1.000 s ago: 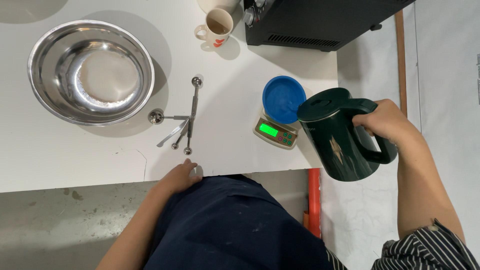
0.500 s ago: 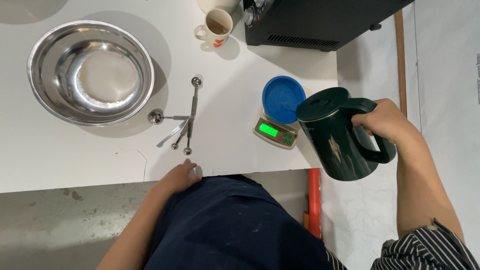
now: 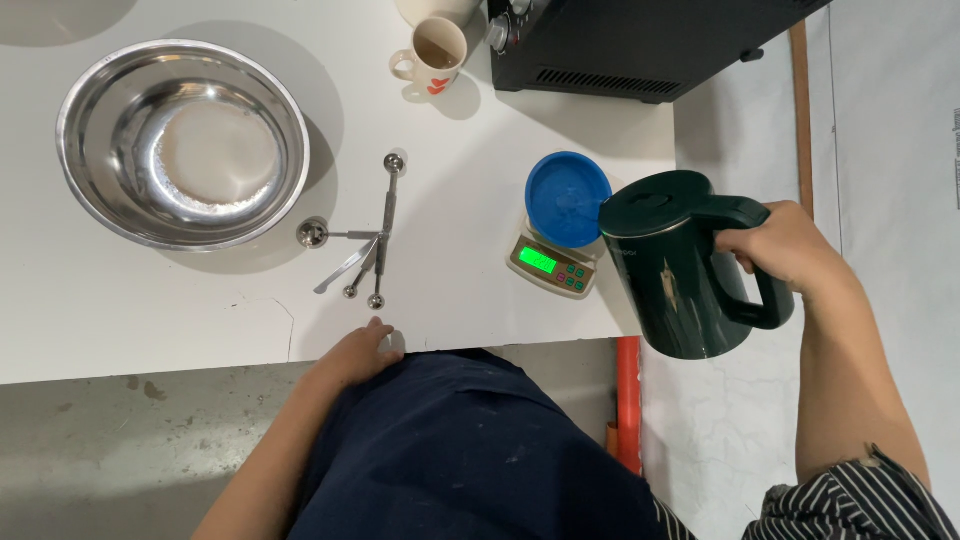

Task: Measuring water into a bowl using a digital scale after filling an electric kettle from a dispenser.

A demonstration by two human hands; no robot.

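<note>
My right hand [image 3: 785,250] grips the handle of a dark green electric kettle [image 3: 675,265], held in the air past the table's right edge, its spout side close to a blue cup [image 3: 567,198]. The blue cup stands on a small kitchen scale [image 3: 548,265] with a lit green display. My left hand [image 3: 358,352] rests on the front edge of the white table [image 3: 150,320], fingers loosely curled, holding nothing. Just beyond it lies a set of metal measuring spoons [image 3: 365,240].
A large steel bowl [image 3: 183,143] with a little white powder sits at the back left. A white mug [image 3: 432,55] with a brown drink stands beside a black appliance [image 3: 640,40] at the back. An orange pipe [image 3: 627,400] runs below the table.
The kettle has shifted slightly left, closer to the blue cup. My left hand has stayed on the table edge.
</note>
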